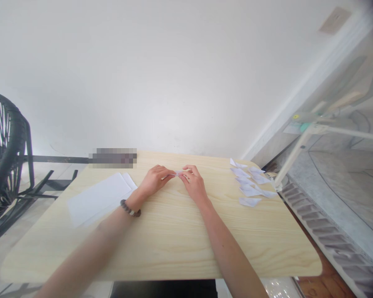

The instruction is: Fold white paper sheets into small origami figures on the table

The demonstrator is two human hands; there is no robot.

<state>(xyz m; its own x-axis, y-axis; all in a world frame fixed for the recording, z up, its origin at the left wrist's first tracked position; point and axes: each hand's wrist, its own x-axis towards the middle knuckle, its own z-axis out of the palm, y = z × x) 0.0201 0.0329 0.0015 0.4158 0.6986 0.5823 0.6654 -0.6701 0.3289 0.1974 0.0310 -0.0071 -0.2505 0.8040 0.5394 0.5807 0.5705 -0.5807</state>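
Note:
Over the middle of the table, a small folded piece of white paper (177, 173) is pinched between both my hands. My left hand (156, 180), with a dark bead bracelet on its wrist, grips the paper's left end with thumb and fingertips. From the other side, my right hand (193, 183) holds the right end the same way. Fingers cover much of the paper, so its exact shape is hard to make out. A stack of white paper sheets (96, 198) lies left of my left hand. Several folded paper pieces (250, 189) sit in rows to the right.
The light wooden table (174, 244) stands against a white wall (174, 82). A dark woven chair (9, 145) is at the left. Behind the paper stack lies a pixelated dark object (113, 158). A white metal frame (295, 157) rises past the table's right edge.

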